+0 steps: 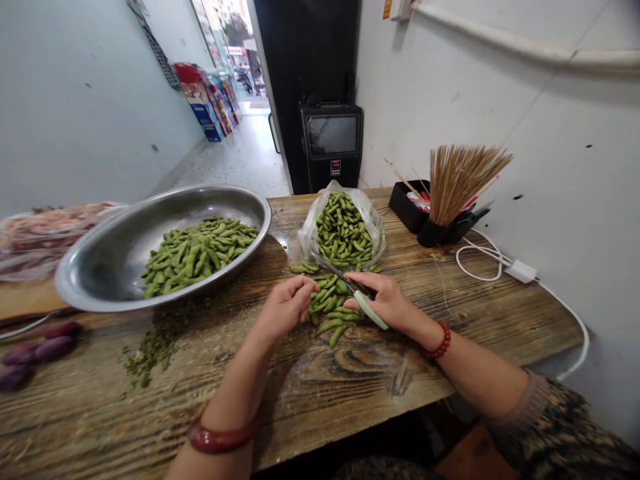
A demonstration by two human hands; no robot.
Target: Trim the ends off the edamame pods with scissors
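Observation:
My right hand [383, 300] is closed around a pair of scissors [367, 305] with pale green handles, their blades pointing up and left. Beside it, my left hand [287, 303] has its fingers curled in a pinch at the left edge of a loose pile of green soybean pods [333, 310]. Whatever those fingers hold, if anything, is hidden. Behind the hands, a clear plastic bag [379, 235] lies open, full of more pods [343, 227]. To the left, a wide steel basin [120, 233] holds a heap of pods [200, 252].
Cut-off bits [155, 347] lie below the basin. Purple vegetables [43, 350] and bagged raw meat [55, 230] are at the far left. At the right stand a black holder [434, 233] with wooden skewers [463, 180] and a white cable [565, 303]. A black speaker [333, 143] is behind the wooden table [350, 400].

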